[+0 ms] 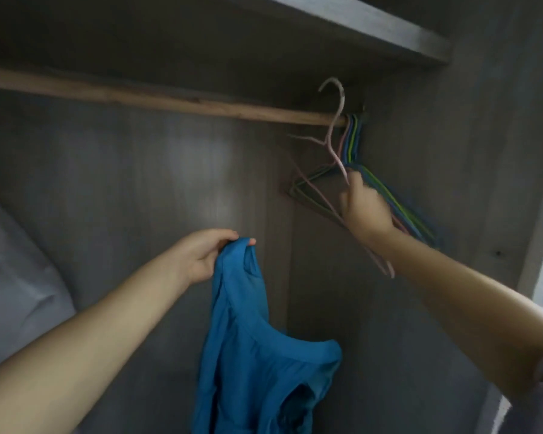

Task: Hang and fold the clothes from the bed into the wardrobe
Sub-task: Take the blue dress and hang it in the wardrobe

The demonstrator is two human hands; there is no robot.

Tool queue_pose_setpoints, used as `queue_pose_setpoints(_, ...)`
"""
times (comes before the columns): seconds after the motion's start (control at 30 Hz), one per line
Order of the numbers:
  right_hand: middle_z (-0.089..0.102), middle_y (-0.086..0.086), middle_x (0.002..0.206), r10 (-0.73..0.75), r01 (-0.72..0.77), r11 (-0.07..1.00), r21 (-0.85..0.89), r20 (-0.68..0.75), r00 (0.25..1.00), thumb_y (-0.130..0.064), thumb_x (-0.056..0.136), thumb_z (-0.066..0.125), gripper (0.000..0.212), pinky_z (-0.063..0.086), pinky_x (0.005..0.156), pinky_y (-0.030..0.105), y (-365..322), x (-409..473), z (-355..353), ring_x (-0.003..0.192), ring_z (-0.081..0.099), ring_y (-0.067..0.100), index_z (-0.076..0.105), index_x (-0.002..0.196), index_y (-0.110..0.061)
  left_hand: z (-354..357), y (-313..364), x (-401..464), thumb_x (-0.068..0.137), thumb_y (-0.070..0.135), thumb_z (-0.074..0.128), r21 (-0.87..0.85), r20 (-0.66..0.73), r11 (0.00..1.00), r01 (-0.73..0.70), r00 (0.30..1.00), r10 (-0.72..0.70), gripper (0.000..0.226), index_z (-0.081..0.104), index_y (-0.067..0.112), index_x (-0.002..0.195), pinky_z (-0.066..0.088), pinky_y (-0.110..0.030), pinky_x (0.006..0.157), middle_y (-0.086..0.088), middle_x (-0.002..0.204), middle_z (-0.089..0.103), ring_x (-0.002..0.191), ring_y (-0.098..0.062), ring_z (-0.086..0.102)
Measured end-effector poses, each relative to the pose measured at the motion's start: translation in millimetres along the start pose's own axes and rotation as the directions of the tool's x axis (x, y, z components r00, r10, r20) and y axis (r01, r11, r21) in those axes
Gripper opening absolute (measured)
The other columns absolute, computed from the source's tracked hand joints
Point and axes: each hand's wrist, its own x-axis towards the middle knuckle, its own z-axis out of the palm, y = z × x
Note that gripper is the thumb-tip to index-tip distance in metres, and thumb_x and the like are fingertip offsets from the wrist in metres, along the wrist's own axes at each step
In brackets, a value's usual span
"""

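Head view: left hand (203, 256) fingers pinching limp blue top (251, 349); right hand (365, 208) fingers curled round thin pink wire hanger (334, 126).

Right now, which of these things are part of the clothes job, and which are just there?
Part of the job:
- blue top, held by the left hand
- pink hanger, gripped by the right hand, hook off the rail
- wooden rail
- spare hangers on the rail

Just there:
- shelf above
- white pillow
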Motion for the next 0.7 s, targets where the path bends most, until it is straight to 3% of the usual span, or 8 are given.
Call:
queue_pose_setpoints(0.1, 0.06, 0.009, 0.079, 0.14, -0.167, 0.881, 0.443, 0.094, 0.986, -0.02, 0.094, 0.05, 0.016, 0.042, 0.063, 0.035, -2.0, -47.7, 23.1, 0.068, 0.057, 0.027, 0.048, 0.106, -0.011, -6.9, -9.5, -5.6, 0.098, 0.014, 0.044, 0.051, -0.023, 0.995, 0.08, 0.997, -0.079, 0.032, 0.051, -0.003, 0.123, 0.058, -0.028, 0.054, -0.012, 0.078, 0.074, 0.062, -0.019, 0.07)
queue_pose_setpoints(0.17, 0.05, -0.008, 0.061, 0.23, -0.346, 0.609, 0.714, 0.259, 0.938, -0.035, 0.093, 0.056, 0.016, 0.036, 0.053, 0.026, -12.4, -68.7, 33.0, 0.051, 0.046, 0.007, 0.056, 0.089, -0.02, -12.3, -16.5, -11.4, 0.099, 0.017, 0.044, 0.096, -0.046, 0.989, 0.109, 0.993, -0.105, 0.044, 0.04, -0.007, 0.136, 0.058, -0.029, 0.054, -0.016, 0.083, 0.073, 0.065, -0.021, 0.071)
queue_pose_setpoints(0.27, 0.028, -0.013, 0.04, 0.28, -0.47, 0.235, 0.851, 0.404, 0.871, -0.032, 0.101, 0.046, 0.032, 0.019, 0.037, 0.014, -31.2, -83.7, 26.2, 0.032, 0.024, 0.002, 0.065, 0.081, -0.015, -23.3, -25.3, -20.4, 0.099, 0.018, 0.045, 0.149, -0.091, 0.98, 0.132, 0.989, -0.119, 0.043, 0.043, -0.007, 0.134, 0.059, -0.028, 0.062, -0.016, 0.087, 0.073, 0.07, -0.02, 0.072)
queue_pose_setpoints(0.4, 0.023, -0.01, 0.043, 0.315, -0.327, -0.044, 0.944, 0.324, 0.892, -0.032, 0.101, 0.044, 0.035, 0.016, 0.037, 0.017, -58.5, -97.8, -11.1, 0.037, 0.019, 0.005, 0.066, 0.081, -0.013, -35.6, -33.8, -32.4, 0.099, 0.021, 0.046, 0.184, -0.111, 0.97, 0.16, 0.984, -0.141, 0.025, 0.059, 0.002, 0.107, 0.053, -0.023, 0.051, -0.009, 0.076, 0.073, 0.059, -0.014, 0.069)
queue_pose_setpoints(0.47, 0.024, -0.009, 0.045, 0.352, -0.249, -0.14, 0.958, 0.283, 0.892, -0.033, 0.101, 0.045, 0.034, 0.017, 0.038, 0.018, -69.9, -106.7, -21.7, 0.039, 0.02, 0.006, 0.065, 0.079, -0.015, -39.3, -36.1, -37.8, 0.099, 0.022, 0.047, 0.176, -0.13, 0.972, 0.157, 0.982, -0.135, 0.022, 0.059, 0.006, 0.092, 0.051, -0.021, 0.045, -0.007, 0.067, 0.072, 0.052, -0.013, 0.067)
queue_pose_setpoints(0.57, 0.024, -0.009, 0.044, 0.371, -0.198, -0.215, 0.956, 0.268, 0.889, -0.032, 0.101, 0.044, 0.035, 0.018, 0.037, 0.018, -87.3, -131.5, -18.7, 0.037, 0.02, 0.006, 0.062, 0.077, -0.014, -46.1, -36.5, -47.7, 0.097, 0.023, 0.051, 0.152, -0.145, 0.975, 0.16, 0.98, -0.138, 0.022, 0.06, 0.008, 0.085, 0.051, -0.023, 0.045, -0.008, 0.067, 0.07, 0.05, -0.015, 0.066)
queue_pose_setpoints(0.63, 0.026, -0.008, 0.044, 0.333, -0.236, -0.232, 0.944, 0.305, 0.892, -0.031, 0.101, 0.044, 0.034, 0.018, 0.037, 0.017, -97.7, -150.6, -8.3, 0.037, 0.022, 0.005, 0.061, 0.078, -0.013, -53.7, -35.0, -54.3, 0.097, 0.023, 0.051, 0.145, -0.153, 0.978, 0.147, 0.98, -0.124, 0.021, 0.061, 0.008, 0.086, 0.053, -0.024, 0.048, -0.009, 0.072, 0.069, 0.052, -0.016, 0.066)
queue_pose_setpoints(0.7, 0.027, -0.006, 0.048, 0.222, -0.37, -0.165, 0.914, 0.4, 0.889, -0.03, 0.1, 0.046, 0.032, 0.018, 0.038, 0.018, -106.9, -171.8, 3.9, 0.04, 0.023, 0.007, 0.064, 0.079, -0.012, -64.2, -31.1, -60.1, 0.097, 0.023, 0.049, 0.105, -0.196, 0.987, 0.123, 0.975, -0.1, 0.02, 0.061, 0.009, 0.087, 0.052, -0.023, 0.045, -0.009, 0.07, 0.069, 0.05, -0.016, 0.066)
